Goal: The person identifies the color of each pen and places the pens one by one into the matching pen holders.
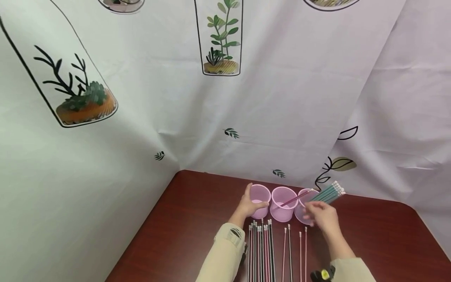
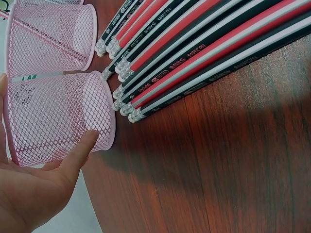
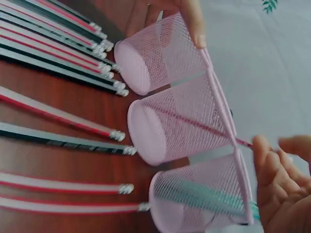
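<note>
Three pink mesh pen cups stand side by side. My left hand (image 1: pixel 245 206) holds the left pen cup (image 1: pixel 259 214), thumb across its front and a fingertip at the rim. The middle pen cup (image 1: pixel 281 214) has one red pencil (image 1: pixel 296 199) leaning in it. Inside the right pen cup (image 1: pixel 301 215), a bundle of green pencils (image 1: pixel 328 193) slants to the right, white erasers up. Beside that cup's rim is my right hand (image 1: pixel 325 217), fingers loosely bent; in the right wrist view nothing shows held between them.
Black and red striped pencils (image 1: pixel 260 250) lie in a close row in front of the left cup. To their right are several spaced pencils (image 1: pixel 289 250). The brown table (image 1: pixel 176 231) meets a printed white cloth (image 1: pixel 282 117) behind the cups.
</note>
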The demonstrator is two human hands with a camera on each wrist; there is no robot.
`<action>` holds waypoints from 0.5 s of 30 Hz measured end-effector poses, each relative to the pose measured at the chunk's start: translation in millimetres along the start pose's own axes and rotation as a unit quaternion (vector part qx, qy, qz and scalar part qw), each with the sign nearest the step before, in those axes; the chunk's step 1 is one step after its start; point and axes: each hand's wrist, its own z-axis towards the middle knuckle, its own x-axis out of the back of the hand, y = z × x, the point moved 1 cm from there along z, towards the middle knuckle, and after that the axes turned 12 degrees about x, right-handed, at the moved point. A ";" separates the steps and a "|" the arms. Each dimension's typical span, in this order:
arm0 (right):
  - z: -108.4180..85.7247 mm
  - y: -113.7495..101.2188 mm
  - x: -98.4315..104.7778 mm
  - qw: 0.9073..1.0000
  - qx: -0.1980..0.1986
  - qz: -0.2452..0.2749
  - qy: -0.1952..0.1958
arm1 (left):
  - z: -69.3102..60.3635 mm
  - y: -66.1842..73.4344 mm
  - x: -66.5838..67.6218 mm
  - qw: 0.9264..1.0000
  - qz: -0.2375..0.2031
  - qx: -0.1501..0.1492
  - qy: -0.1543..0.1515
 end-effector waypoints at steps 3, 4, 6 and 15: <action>-14.6 21.6 1.1 0.996 -0.004 -0.074 -0.055 | 1.6 -0.5 -1.3 1.000 0.000 0.002 0.000; -19.0 29.9 0.6 0.993 -0.005 -0.099 -0.068 | 1.8 -0.5 -0.9 1.000 0.000 0.004 0.000; -25.9 46.5 -0.5 0.987 -0.009 -0.141 -0.080 | 3.2 -1.3 -1.1 1.000 -0.007 0.016 -0.002; -38.2 79.4 -2.0 0.972 -0.017 -0.220 -0.087 | 2.3 -3.0 -4.5 1.000 -0.006 0.022 -0.002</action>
